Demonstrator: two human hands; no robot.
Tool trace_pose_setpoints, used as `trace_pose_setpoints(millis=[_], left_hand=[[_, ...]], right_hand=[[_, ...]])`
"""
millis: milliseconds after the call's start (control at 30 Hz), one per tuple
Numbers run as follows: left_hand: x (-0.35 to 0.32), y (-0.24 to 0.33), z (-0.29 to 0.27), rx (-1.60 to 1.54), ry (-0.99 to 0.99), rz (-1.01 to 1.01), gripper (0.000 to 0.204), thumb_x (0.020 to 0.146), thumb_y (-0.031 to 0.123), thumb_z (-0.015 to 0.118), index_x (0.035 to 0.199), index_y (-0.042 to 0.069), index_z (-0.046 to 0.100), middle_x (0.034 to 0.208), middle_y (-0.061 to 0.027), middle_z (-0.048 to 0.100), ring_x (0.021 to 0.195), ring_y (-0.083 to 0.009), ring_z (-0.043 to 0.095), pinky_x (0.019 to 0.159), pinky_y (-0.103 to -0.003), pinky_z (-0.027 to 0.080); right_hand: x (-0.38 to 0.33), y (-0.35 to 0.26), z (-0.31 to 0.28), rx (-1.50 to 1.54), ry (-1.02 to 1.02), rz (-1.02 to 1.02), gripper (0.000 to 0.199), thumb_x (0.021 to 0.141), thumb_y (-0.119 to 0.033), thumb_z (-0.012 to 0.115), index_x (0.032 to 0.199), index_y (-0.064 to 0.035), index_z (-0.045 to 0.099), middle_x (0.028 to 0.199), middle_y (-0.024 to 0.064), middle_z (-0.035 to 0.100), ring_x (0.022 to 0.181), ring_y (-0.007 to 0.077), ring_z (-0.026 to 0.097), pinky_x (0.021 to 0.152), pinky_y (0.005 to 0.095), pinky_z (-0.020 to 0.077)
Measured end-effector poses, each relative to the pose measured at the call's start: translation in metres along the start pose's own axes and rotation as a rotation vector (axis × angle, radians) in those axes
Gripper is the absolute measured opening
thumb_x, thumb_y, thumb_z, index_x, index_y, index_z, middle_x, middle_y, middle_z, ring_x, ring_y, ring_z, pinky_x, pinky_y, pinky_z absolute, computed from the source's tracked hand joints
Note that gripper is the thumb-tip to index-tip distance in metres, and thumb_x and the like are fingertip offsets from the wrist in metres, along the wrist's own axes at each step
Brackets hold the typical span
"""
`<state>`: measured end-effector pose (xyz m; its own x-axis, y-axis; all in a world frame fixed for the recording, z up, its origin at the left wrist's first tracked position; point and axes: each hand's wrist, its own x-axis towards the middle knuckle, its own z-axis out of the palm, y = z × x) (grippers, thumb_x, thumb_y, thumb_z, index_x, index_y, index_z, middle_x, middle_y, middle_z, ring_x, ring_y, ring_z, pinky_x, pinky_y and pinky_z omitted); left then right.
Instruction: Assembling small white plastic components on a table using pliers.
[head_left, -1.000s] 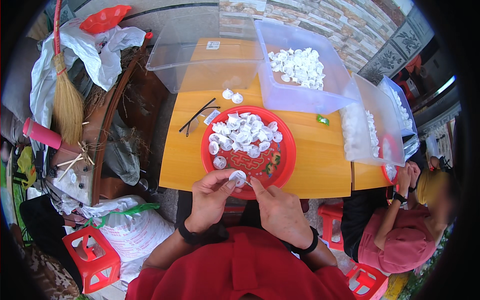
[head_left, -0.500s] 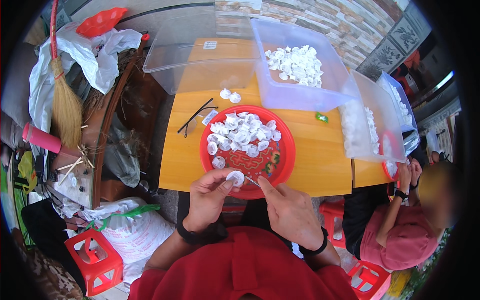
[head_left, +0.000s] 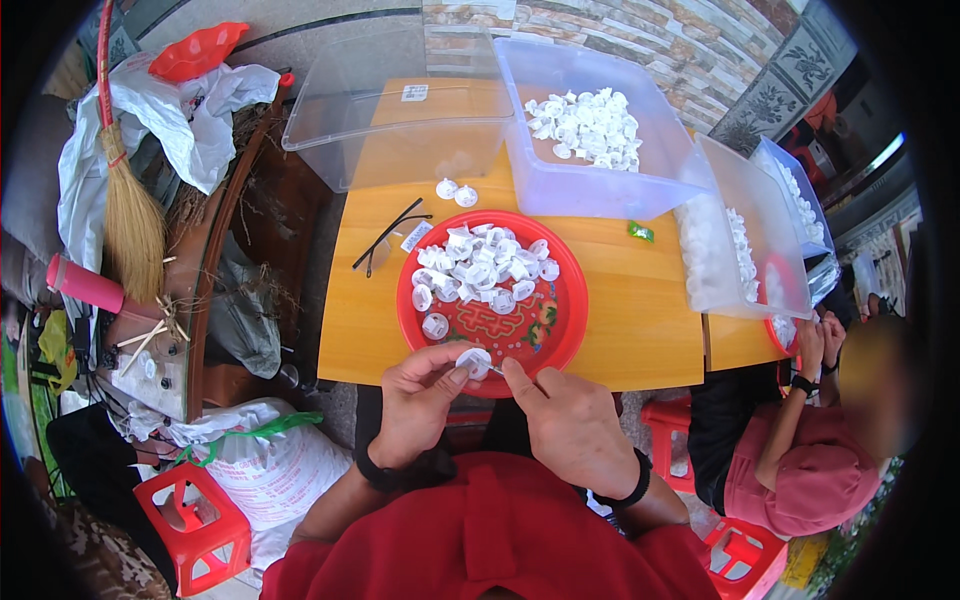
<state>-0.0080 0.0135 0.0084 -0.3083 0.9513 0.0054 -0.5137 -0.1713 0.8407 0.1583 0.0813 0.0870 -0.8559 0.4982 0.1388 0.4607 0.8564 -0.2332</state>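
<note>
Over the near rim of a red round tray (head_left: 573, 345), my left hand (head_left: 420, 395) pinches a small white round plastic piece (head_left: 474, 362) between thumb and fingers. My right hand (head_left: 572, 420) is closed on a slim metal tool (head_left: 495, 369), forefinger stretched along it. Its tip meets the right side of the piece; most of the tool is hidden in the hand, so I cannot tell its kind. Inside the tray lies a heap of similar white plastic pieces (head_left: 485, 262), with one piece (head_left: 435, 325) apart at the left.
On the wooden table (head_left: 630, 300) are folded glasses (head_left: 388, 236), two white pieces (head_left: 457, 191), a green packet (head_left: 640, 231) and a clear bin (head_left: 600, 195) of white pieces. An empty-looking clear box (head_left: 390, 150) stands back left. A co-worker (head_left: 790, 450) sits at the right.
The white piece has tilted in my left hand. My right hand has shifted slightly left, bringing the tool's tip from just beside the piece against its edge.
</note>
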Motion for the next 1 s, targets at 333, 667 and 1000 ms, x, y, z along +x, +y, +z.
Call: trace_pose_setpoints(millis=[333, 667, 1000], left_hand=[[-0.002, -0.010, -0.004, 0.118, 0.057, -0.052, 0.022, 0.085, -0.008, 0.053, 0.105, -0.003, 0.059, 0.099, -0.0107, 0.063, 0.089, -0.0163, 0.062, 0.078, -0.028, 0.052], [0.008, 0.002, -0.002, -0.060, 0.069, 0.064, 0.023, 0.084, -0.009, 0.054, 0.106, -0.004, 0.057, 0.099, -0.0120, 0.063, 0.088, -0.0178, 0.062, 0.078, -0.029, 0.052], [0.004, -0.004, 0.005, -0.076, 0.082, 0.081, 0.026, 0.082, -0.009, 0.056, 0.108, -0.005, 0.057, 0.100, -0.0136, 0.063, 0.088, -0.0181, 0.063, 0.080, -0.030, 0.053]], right_hand=[[0.011, -0.010, 0.001, -0.456, -0.175, -0.199, 0.051, 0.069, -0.011, 0.055, 0.117, 0.0050, 0.053, 0.066, 0.0063, 0.047, 0.054, 0.0188, 0.050, 0.045, 0.0296, 0.0390], [-0.002, -0.002, 0.028, 0.528, 0.133, 0.144, 0.041, 0.078, 0.001, 0.055, 0.119, 0.0054, 0.050, 0.066, 0.0146, 0.051, 0.058, 0.0299, 0.055, 0.053, 0.0381, 0.0438], [-0.001, -0.006, 0.036, 0.655, 0.143, 0.222, 0.038, 0.082, 0.001, 0.052, 0.120, 0.0046, 0.049, 0.073, 0.0181, 0.056, 0.066, 0.0298, 0.058, 0.062, 0.0345, 0.0462]])
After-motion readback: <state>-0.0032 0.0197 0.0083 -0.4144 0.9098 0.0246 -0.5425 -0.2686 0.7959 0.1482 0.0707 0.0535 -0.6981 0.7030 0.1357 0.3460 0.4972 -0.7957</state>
